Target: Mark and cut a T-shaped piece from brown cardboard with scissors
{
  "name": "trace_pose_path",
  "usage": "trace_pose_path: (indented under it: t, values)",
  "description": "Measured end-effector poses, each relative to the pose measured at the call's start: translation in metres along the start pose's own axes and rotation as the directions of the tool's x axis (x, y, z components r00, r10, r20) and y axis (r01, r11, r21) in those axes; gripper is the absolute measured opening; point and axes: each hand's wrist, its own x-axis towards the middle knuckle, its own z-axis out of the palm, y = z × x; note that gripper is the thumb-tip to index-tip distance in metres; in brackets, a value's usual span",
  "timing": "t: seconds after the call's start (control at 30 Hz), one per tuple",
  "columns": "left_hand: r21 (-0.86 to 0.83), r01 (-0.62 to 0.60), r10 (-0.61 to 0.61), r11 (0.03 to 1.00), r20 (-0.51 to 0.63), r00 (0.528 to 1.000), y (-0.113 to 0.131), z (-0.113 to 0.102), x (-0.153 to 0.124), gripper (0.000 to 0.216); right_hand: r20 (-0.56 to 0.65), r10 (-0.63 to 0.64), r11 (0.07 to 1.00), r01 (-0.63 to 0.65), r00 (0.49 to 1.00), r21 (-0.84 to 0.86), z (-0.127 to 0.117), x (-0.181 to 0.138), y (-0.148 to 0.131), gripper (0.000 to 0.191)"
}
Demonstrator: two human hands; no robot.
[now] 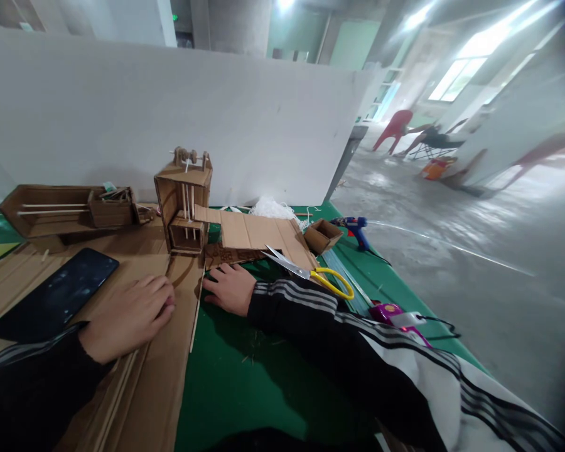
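My left hand [129, 314] rests palm down on a large brown cardboard sheet [160, 376], fingers loosely together, holding nothing. My right hand [230, 287] lies flat on the green table cover [245, 383] at the edge of a printed cardboard piece [228, 254]. Just beyond both hands stands a small cardboard tower model [183, 201] with sticks and a spool axle on top. A thin wooden stick [196, 314] lies along the cardboard edge between the hands.
A black phone [56, 292] lies left of my left hand. Yellow-handled scissors [311, 275], a flat cardboard panel [258, 235], a small cardboard box [322, 235], a blue glue gun [353, 226], a pink glue gun [395, 314] and a cardboard tray model [70, 210] surround them. A white wall backs the table.
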Motion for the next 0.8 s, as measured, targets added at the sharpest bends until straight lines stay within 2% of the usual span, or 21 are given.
trace_pose_path:
  t: [0.13, 0.23, 0.4, 0.5, 0.57, 0.63, 0.7, 0.73, 0.8]
  values:
    - [-0.091, -0.073, 0.075, 0.993, 0.022, 0.997, 0.023, 0.004, 0.010, 0.021, 0.034, -0.079, 0.995, 0.077, 0.996, 0.058, -0.004, -0.006, -0.001, 0.031]
    - [-0.116, -0.098, 0.100, 0.988, 0.011, 0.995, 0.032, 0.009, 0.019, 0.020, 0.086, -0.143, 0.982, 0.131, 0.986, 0.139, -0.010, -0.021, 0.000, 0.036]
    - [-0.142, -0.117, 0.116, 0.983, -0.015, 0.993, 0.037, 0.014, 0.027, 0.021, 0.172, -0.214, 0.948, 0.162, 0.962, 0.275, -0.029, -0.066, 0.005, 0.043]
    - [-0.138, -0.098, 0.094, 0.986, -0.030, 0.995, 0.049, 0.028, 0.019, 0.028, 0.218, -0.211, 0.937, 0.133, 0.953, 0.323, -0.044, -0.097, 0.001, 0.050]
    - [-0.114, -0.091, 0.087, 0.989, -0.039, 0.995, 0.063, 0.044, 0.006, 0.041, 0.234, -0.119, 0.950, 0.042, 0.965, 0.310, -0.051, -0.116, -0.006, 0.061]
    - [-0.027, -0.122, 0.118, 0.992, -0.117, 0.986, 0.081, 0.060, -0.010, 0.051, 0.250, 0.078, 0.951, -0.147, 0.965, 0.270, -0.053, -0.132, -0.017, 0.068]
    - [0.015, -0.155, 0.155, 0.988, -0.201, 0.967, 0.099, 0.070, -0.026, 0.061, 0.299, 0.298, 0.894, -0.375, 0.906, 0.245, -0.052, -0.144, -0.032, 0.074]
    - [0.007, -0.182, 0.179, 0.983, -0.206, 0.962, 0.107, 0.073, -0.031, 0.066, 0.333, 0.362, 0.858, -0.451, 0.871, 0.246, -0.050, -0.149, -0.039, 0.077]
    - [-0.032, -0.255, 0.243, 0.967, -0.204, 0.948, 0.118, 0.070, -0.036, 0.071, 0.390, 0.375, 0.820, -0.497, 0.841, 0.285, -0.045, -0.156, -0.053, 0.083]
